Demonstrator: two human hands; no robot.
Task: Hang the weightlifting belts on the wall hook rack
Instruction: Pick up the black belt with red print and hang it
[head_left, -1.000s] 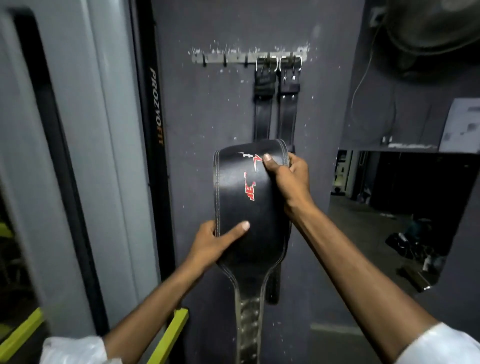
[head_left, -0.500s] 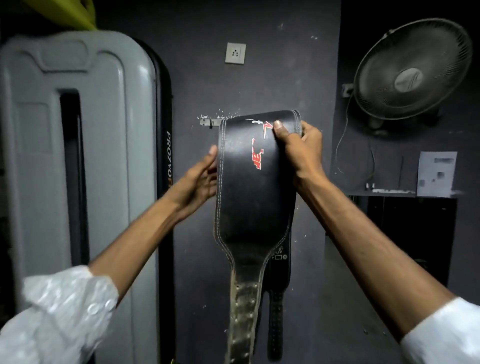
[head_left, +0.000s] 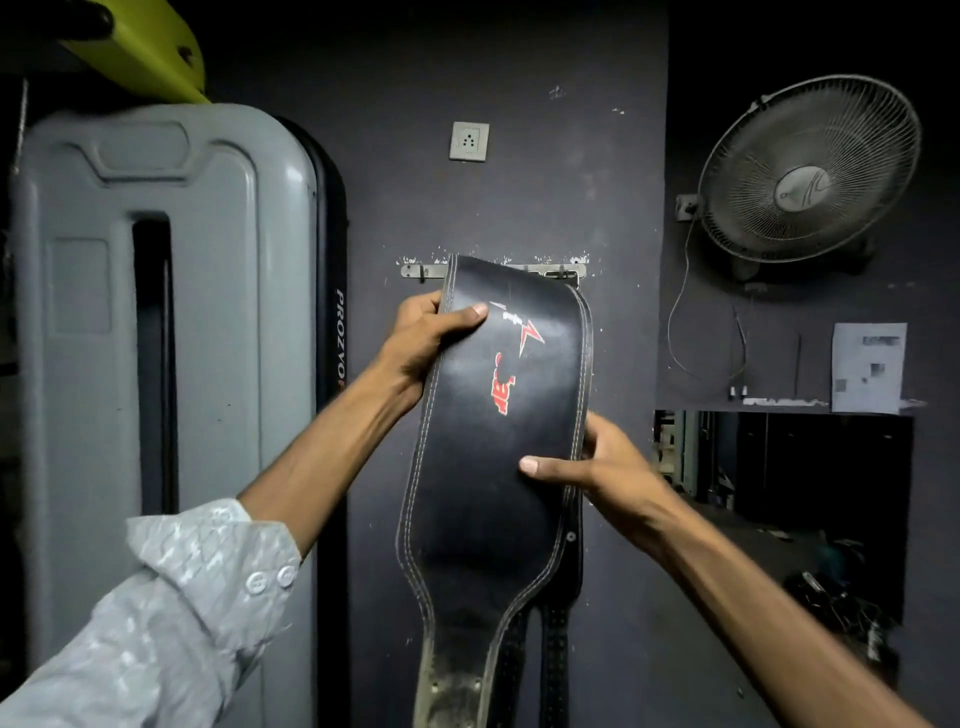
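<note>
A wide black leather weightlifting belt (head_left: 483, 467) with red lettering is held up against the dark wall, its top edge covering the middle of the metal hook rack (head_left: 415, 271). My left hand (head_left: 426, 338) grips the belt's upper left edge, thumb on the front. My right hand (head_left: 592, 467) holds its right edge lower down, thumb across the face. Two narrower black belts (head_left: 553, 660) hang behind it; only their lower ends show.
A grey machine shroud (head_left: 156, 338) with a black frame stands at the left. A wall socket (head_left: 469, 141) sits above the rack. A wall fan (head_left: 808, 171) hangs at the upper right, above a dark opening (head_left: 779, 493) with clutter on the floor.
My left hand has gone from beside the belt to gripping its upper left edge. My right hand has slid from the top corner down to the right edge. The belt tilts slightly.
</note>
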